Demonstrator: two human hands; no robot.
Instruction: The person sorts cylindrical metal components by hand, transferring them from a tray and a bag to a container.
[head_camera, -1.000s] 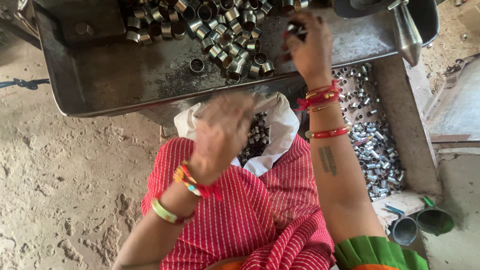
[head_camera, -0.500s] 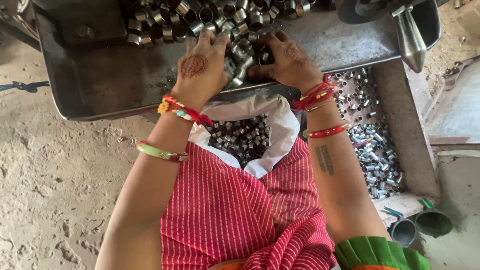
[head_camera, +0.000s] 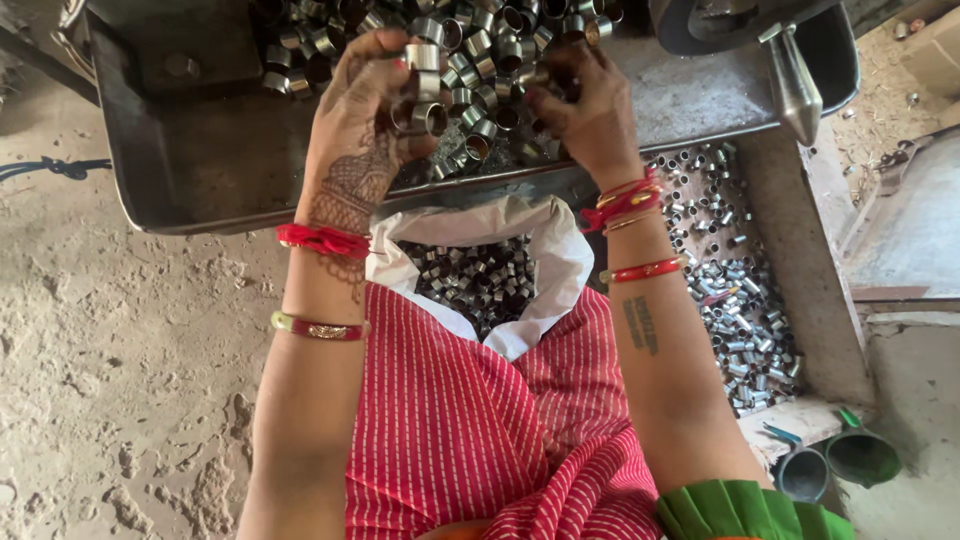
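While both hands work in the dark rectangular steel tray (head_camera: 180, 170), the left hand (head_camera: 365, 130) closes around several short silver metal sleeves (head_camera: 425, 75); the right hand (head_camera: 590, 110) rests curled on the heap just beside, its hold unclear.
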